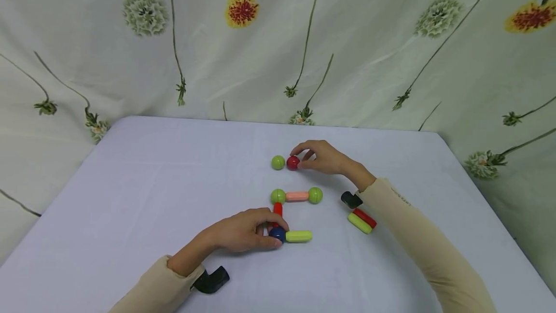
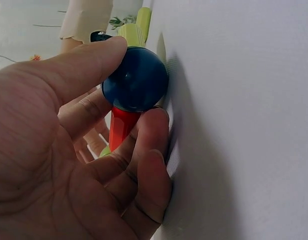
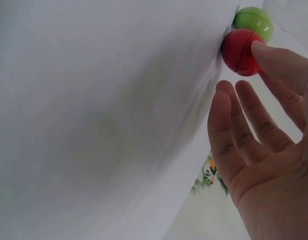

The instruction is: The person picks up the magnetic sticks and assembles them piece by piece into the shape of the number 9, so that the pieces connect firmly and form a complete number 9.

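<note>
My left hand [image 1: 243, 231] grips a dark blue ball [image 2: 136, 80] between thumb and fingers, low over the table. A red rod [image 2: 121, 127] joins that ball on its far side, partly hidden by my fingers, and a yellow-green rod [image 1: 298, 236] extends to its right. The red rod leads up to a green ball [image 1: 278, 196], which a pink rod [image 1: 297, 196] links to a second green ball [image 1: 315, 195]. Farther back, my right hand [image 1: 327, 157] pinches a red ball [image 3: 239, 52] with thumb and index finger. Close to its left sits a loose green ball [image 3: 253, 23].
On the right, beside my sleeve, a loose red rod [image 1: 365, 218] and a yellow-green rod [image 1: 359, 223] lie side by side. Both wrists carry black camera mounts [image 1: 211, 280]. A white cloth [image 1: 173, 182] covers the table, and a flower-printed curtain [image 1: 356, 52] hangs behind it.
</note>
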